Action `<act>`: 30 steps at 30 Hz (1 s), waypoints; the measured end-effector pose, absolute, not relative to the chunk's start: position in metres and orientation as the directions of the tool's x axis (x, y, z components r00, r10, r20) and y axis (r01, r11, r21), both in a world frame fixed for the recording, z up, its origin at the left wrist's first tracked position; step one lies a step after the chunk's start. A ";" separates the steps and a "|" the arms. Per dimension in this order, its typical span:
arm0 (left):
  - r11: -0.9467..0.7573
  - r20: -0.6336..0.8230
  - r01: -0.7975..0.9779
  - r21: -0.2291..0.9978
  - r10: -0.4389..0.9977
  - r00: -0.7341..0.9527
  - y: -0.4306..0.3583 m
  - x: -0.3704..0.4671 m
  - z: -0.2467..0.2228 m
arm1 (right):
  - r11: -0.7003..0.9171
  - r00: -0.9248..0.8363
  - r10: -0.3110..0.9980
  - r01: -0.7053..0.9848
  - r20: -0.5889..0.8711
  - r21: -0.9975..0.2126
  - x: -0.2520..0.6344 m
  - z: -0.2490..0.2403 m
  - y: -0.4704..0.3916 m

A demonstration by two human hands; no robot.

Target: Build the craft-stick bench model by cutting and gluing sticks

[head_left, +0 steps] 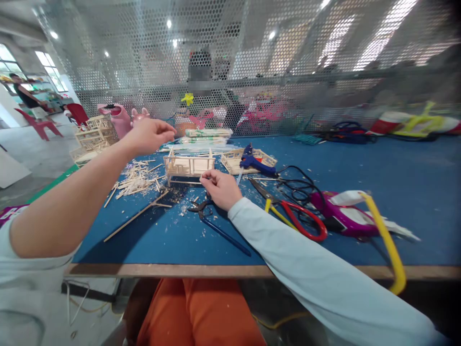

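My left hand [153,135] is raised above the table, left of a small wooden stick model [189,166]. Its fingers are loosely stretched to the right, and I see nothing between them. The model stands upright, with a flat floor, thin posts and rails. At its lower front right corner, the thumb and fingers of my right hand [221,188] are pinched on its edge. Just below that hand lie blue-handled cutting pliers [221,233]. A blue glue gun [257,163] rests against a second flat stick frame [232,162] behind my right hand.
Thin sticks and shavings [139,180] are piled at left, with a joined stick piece [135,221] in front. Red-handled scissors [304,221], a purple tool [345,214] and a black cable [295,185] lie at right. Bundled sticks [209,134] lie before a perforated metal screen [144,57].
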State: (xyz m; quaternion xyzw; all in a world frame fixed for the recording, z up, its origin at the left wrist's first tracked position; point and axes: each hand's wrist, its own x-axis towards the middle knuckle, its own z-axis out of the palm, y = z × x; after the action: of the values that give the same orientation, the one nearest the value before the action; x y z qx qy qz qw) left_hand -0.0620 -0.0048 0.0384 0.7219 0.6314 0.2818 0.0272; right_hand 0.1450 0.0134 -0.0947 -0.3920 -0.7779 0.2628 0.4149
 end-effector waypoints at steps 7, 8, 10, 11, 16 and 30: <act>-0.265 0.125 0.935 0.237 0.962 0.242 0.002 -0.047 0.010 | 0.549 -0.257 0.836 0.409 0.485 -0.729 0.148 -0.090 0.017; -0.265 0.123 0.931 0.253 0.963 0.241 0.002 -0.046 0.010 | 0.553 -0.232 0.832 0.423 0.504 -0.718 0.148 -0.088 0.017; -0.272 0.082 0.921 0.280 0.962 0.259 0.000 -0.044 0.012 | 0.563 -0.184 0.816 0.464 0.548 -0.684 0.148 -0.083 0.019; -0.279 0.057 0.915 0.291 0.960 0.274 0.000 -0.042 0.015 | 0.566 -0.166 0.808 0.487 0.566 -0.665 0.147 -0.081 0.019; -0.326 0.014 0.834 0.446 0.934 0.357 0.003 -0.021 0.025 | 0.515 -0.110 0.816 0.585 0.568 -0.626 0.143 -0.073 0.019; -0.369 0.175 0.850 0.376 0.929 0.326 0.012 0.008 0.010 | 0.505 -0.012 0.820 0.487 0.572 -0.713 0.154 -0.067 0.021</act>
State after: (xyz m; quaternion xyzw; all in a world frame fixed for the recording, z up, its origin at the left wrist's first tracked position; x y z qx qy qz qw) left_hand 0.0082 0.0122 0.0097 0.8070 0.5511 0.1825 0.1081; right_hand 0.1538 0.0211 -0.0675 -0.4715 -0.6931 0.1595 0.5214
